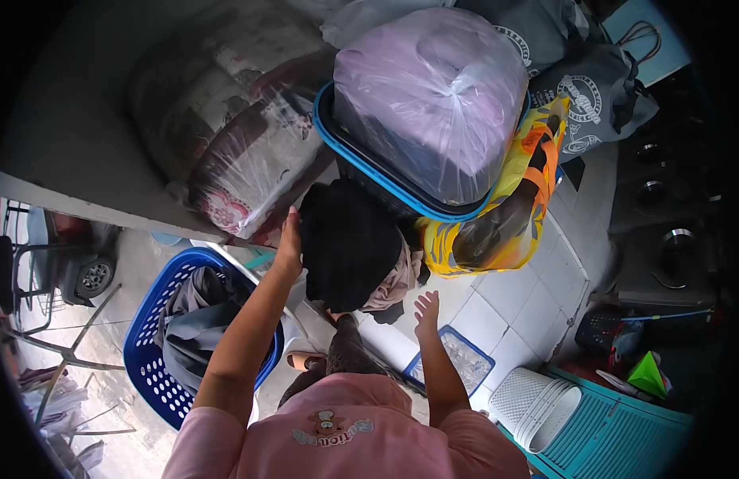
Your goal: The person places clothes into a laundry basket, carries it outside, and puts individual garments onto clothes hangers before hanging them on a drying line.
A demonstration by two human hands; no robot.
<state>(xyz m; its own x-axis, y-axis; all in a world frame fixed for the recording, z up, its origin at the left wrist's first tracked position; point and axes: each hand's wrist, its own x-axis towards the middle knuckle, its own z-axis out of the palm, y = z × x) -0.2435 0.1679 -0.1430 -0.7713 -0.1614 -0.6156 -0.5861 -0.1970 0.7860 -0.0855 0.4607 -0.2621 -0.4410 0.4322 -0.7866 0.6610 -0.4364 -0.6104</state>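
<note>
A pile of black clothing with some beige cloth at its side lies in front of me. My left hand is open along the left side of the black clothing, fingers stretched; whether it touches the cloth I cannot tell. To the right of the pile, my right hand is held open above the floor, its fingers spread and nothing in it. Just beyond the pile, a blue-rimmed basket carries a knotted clear plastic bag of pinkish laundry.
At my left stands a blue perforated basket with dark clothes. Clear-wrapped bedding sits behind. A yellow patterned bag and grey printed bags are at the right. White baskets stand near a teal slatted unit.
</note>
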